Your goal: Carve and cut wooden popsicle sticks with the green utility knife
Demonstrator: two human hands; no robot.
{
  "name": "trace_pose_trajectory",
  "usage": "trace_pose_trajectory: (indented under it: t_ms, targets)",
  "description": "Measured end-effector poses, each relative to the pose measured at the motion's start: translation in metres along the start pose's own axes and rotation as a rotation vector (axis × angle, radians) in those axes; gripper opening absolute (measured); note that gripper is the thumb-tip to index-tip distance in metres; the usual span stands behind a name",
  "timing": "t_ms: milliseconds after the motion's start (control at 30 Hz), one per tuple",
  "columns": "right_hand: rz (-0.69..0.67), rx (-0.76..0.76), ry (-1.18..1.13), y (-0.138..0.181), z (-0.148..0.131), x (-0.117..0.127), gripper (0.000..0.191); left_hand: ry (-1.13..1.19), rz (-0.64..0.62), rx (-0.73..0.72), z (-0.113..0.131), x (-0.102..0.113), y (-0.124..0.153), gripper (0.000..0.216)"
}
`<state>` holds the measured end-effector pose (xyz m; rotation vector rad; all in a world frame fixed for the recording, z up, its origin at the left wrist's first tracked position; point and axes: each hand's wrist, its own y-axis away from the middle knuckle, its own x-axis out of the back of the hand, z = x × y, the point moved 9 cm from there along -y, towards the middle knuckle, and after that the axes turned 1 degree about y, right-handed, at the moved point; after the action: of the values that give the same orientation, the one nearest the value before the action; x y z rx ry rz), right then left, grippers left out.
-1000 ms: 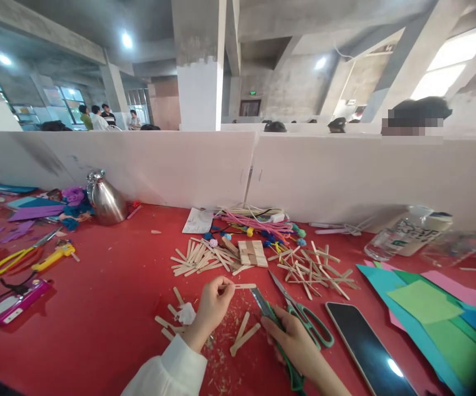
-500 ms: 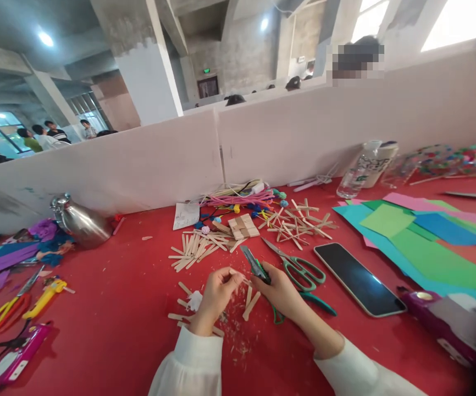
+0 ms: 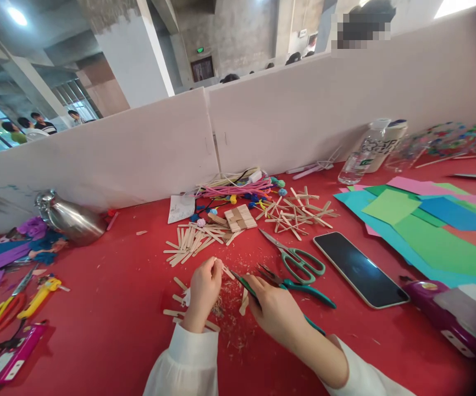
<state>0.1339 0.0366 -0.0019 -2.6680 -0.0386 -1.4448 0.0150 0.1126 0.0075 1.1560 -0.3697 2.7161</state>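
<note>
Pinched in the fingers of my left hand (image 3: 204, 290) is a short piece of craft stick (image 3: 227, 271). My right hand (image 3: 277, 308) is closed around a green utility knife (image 3: 246, 285), its tip close to that piece. Wood shavings (image 3: 238, 330) lie scattered on the red table below both hands. A loose craft stick (image 3: 244, 302) rests between the hands, and a few more sticks (image 3: 172, 313) lie beside my left wrist, partly covered by it. Green-handled pliers (image 3: 308, 291) and green-handled scissors (image 3: 302, 264) are just beyond my right hand.
Craft sticks lie in a fan-shaped pile (image 3: 191, 242) and a crossed pile (image 3: 299, 214). A phone (image 3: 359, 269), coloured paper (image 3: 439, 242) and a purple device (image 3: 444, 313) are rightward. A metal jug (image 3: 73, 220) and a yellow glue gun (image 3: 40, 297) are leftward. A white partition (image 3: 159, 148) stands behind.
The knife has turned from blade-up to lying lower, pointing at the stick piece. My right hand has rolled over, palm down. The view has tilted down slightly, showing the pliers more fully.
</note>
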Motion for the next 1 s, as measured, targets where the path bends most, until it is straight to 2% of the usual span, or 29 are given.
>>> trace_pose_trajectory:
  t_ms: [433, 1000]
  targets:
    - [-0.097, -0.047, 0.102, 0.002, 0.004, -0.002, 0.034, -0.047, -0.049, -0.05, 0.007, -0.005, 0.0, 0.031]
    - [-0.154, -0.04, 0.024, -0.001, -0.001, -0.005, 0.027, -0.027, -0.068, -0.094, 0.014, -0.007, 0.002, 0.029]
